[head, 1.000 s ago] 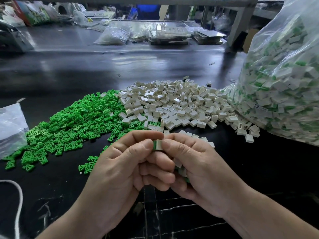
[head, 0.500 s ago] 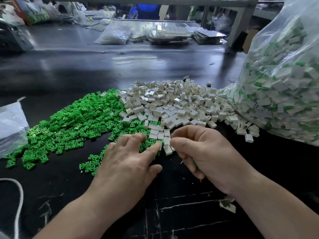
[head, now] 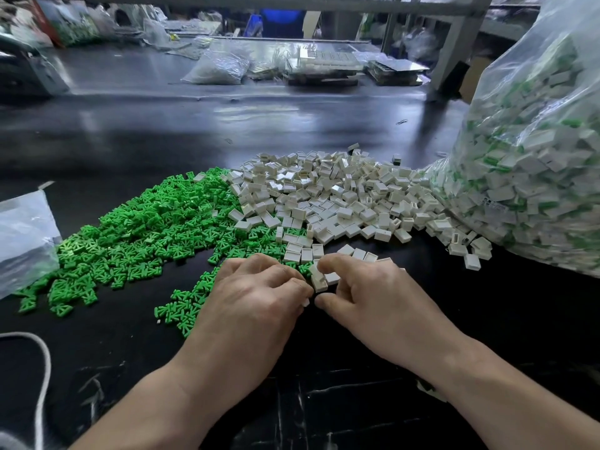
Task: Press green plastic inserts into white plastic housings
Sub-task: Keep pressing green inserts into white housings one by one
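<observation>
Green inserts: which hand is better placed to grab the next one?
Left, probably. The left hand is over the near edge of the green inserts, while the right hand seems to pinch a white housing.

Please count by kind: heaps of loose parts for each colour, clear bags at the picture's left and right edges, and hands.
Green insert heap: 1
White housing heap: 1
Clear bags: 2 (left bag, right bag)
Hands: 2 (left hand, right hand)
Total: 6
</observation>
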`<control>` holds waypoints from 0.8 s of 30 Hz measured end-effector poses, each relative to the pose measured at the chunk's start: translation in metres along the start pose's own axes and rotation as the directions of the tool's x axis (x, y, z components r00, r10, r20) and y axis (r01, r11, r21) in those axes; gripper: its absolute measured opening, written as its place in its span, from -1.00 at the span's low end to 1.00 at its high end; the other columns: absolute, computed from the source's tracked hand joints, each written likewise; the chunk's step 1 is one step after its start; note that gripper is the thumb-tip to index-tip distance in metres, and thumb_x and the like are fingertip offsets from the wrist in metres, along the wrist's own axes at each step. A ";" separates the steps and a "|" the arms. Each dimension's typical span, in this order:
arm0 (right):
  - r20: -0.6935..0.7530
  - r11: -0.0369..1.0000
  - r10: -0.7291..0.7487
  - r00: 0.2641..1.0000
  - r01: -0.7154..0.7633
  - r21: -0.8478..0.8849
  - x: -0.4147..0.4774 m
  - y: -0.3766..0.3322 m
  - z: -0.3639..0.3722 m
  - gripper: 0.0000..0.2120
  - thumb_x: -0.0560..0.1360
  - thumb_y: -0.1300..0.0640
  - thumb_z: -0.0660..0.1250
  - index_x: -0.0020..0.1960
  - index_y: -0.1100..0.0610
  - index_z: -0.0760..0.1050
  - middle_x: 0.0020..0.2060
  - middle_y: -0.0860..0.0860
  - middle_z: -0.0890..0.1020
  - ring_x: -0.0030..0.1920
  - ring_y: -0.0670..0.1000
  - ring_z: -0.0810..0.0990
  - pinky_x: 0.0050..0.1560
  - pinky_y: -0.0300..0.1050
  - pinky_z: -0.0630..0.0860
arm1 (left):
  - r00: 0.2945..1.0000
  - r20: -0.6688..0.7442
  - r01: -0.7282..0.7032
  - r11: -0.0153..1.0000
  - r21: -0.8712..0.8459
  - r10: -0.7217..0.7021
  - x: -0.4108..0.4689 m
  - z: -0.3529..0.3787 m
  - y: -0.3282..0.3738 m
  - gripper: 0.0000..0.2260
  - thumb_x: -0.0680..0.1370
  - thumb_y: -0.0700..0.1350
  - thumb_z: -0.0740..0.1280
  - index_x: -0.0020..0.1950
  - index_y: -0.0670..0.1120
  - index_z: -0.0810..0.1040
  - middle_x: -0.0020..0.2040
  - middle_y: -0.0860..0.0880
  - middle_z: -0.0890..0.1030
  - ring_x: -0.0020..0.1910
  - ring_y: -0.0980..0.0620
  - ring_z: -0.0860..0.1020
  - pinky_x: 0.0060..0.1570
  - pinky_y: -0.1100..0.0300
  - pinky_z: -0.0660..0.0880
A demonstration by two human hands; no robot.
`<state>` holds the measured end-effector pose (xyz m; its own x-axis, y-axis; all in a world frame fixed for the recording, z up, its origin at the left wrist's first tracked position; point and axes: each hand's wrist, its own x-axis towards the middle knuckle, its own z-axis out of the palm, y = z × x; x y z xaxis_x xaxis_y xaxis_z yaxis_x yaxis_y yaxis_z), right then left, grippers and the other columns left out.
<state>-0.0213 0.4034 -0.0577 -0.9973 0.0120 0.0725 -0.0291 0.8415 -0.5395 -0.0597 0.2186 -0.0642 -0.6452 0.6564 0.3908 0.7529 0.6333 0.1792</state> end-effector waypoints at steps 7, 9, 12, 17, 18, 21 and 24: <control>0.021 0.892 0.026 0.999 -0.032 0.451 -0.006 -0.005 -0.002 -0.71 0.52 -0.26 0.35 0.12 -0.13 0.60 -0.32 -0.13 0.62 -0.41 -0.19 0.54 -0.39 -0.35 0.40 | 0.958 -0.167 0.177 0.937 -0.302 -0.234 -0.001 -0.015 0.010 -0.73 0.46 -0.01 0.41 0.15 0.03 0.60 0.02 0.31 0.56 0.09 0.40 0.42 0.11 0.43 0.34; 0.137 0.744 0.013 0.991 -0.101 0.661 -0.007 -0.009 -0.002 -0.84 0.56 -0.15 0.38 0.04 -0.09 0.62 -0.32 -0.06 0.63 -0.48 -0.16 0.48 -0.49 -0.31 0.36 | 0.955 -0.194 0.149 0.927 -0.343 -0.225 -0.002 -0.018 0.014 -0.70 0.44 -0.08 0.47 0.17 -0.01 0.59 0.04 0.28 0.57 0.11 0.37 0.45 0.16 0.42 0.34; 0.232 0.490 0.014 0.973 -0.209 0.846 -0.006 -0.013 -0.004 -0.89 0.60 0.07 0.37 -0.08 0.04 0.63 -0.28 0.03 0.64 -0.52 -0.08 0.42 -0.60 -0.27 0.28 | 0.962 -0.166 0.140 0.914 -0.381 -0.216 -0.004 -0.025 0.015 -0.65 0.46 0.03 0.48 0.22 0.03 0.56 0.06 0.24 0.59 0.10 0.33 0.50 0.11 0.48 0.37; 0.223 0.368 0.090 0.971 -0.241 0.898 -0.002 -0.011 -0.017 -0.86 0.58 0.15 0.37 -0.16 0.02 0.59 -0.24 0.12 0.67 -0.54 -0.06 0.38 -0.61 -0.29 0.25 | 0.962 0.038 0.274 0.949 -0.157 -0.272 -0.011 -0.036 -0.009 -0.77 0.43 0.22 0.29 -0.01 0.18 0.57 -0.12 0.28 0.56 -0.15 0.30 0.51 -0.17 0.25 0.50; 0.218 0.368 0.094 0.971 -0.238 0.899 -0.003 -0.011 -0.018 -0.84 0.57 0.15 0.37 -0.17 0.00 0.60 -0.26 0.11 0.66 -0.55 -0.05 0.37 -0.61 -0.29 0.25 | 0.953 0.097 0.298 0.946 -0.124 -0.287 -0.012 -0.037 -0.012 -0.80 0.42 0.24 0.29 -0.07 0.19 0.56 -0.15 0.29 0.57 -0.16 0.29 0.51 -0.16 0.21 0.51; 0.223 0.384 0.079 0.972 -0.236 0.892 -0.003 -0.012 -0.018 -0.88 0.57 0.15 0.38 -0.12 0.00 0.64 -0.32 0.08 0.61 -0.56 -0.05 0.36 -0.62 -0.29 0.24 | 0.941 0.214 0.281 0.958 -0.064 -0.262 -0.014 -0.033 -0.016 -0.69 0.38 0.36 0.19 -0.06 0.22 0.50 -0.14 0.30 0.53 -0.13 0.30 0.47 -0.19 0.34 0.40; 0.248 0.386 0.076 0.966 -0.258 0.886 -0.003 -0.012 -0.016 -0.93 0.54 0.16 0.41 -0.04 0.04 0.67 -0.35 0.06 0.57 -0.55 -0.05 0.36 -0.63 -0.28 0.24 | 0.949 0.223 0.229 0.973 -0.003 -0.223 -0.015 -0.027 -0.010 -0.62 0.38 0.41 0.16 0.05 0.23 0.44 -0.08 0.26 0.50 -0.07 0.24 0.43 -0.20 0.31 0.29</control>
<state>-0.0166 0.4020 -0.0384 -0.9822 -0.0578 -0.1788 0.1859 -0.1570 -0.9699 -0.0539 0.1915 -0.0474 -0.8091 0.5731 0.1301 0.5853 0.7659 0.2663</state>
